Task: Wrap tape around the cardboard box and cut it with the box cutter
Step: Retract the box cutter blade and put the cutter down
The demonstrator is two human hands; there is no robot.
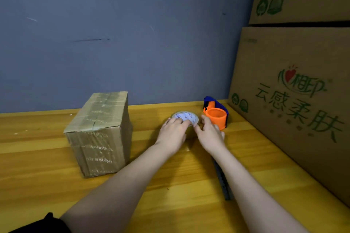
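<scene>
A cardboard box [100, 132], wrapped in clear printed tape, stands upright on the left of the wooden table [37, 157]. A roll of clear tape [186, 115] lies flat near the table's back edge. My left hand [173, 133] rests its fingers across the top of the roll. My right hand [210, 134] holds the roll's right side, thumb at the front and fingers between the roll and the dispenser. The dark box cutter [223, 183] lies on the table, partly hidden under my right forearm.
An orange and blue tape dispenser [216, 114] stands just right of the roll, touching my right fingers. Two large printed cartons [295, 85] are stacked along the table's right side. A blue-grey wall [132, 34] closes off the back.
</scene>
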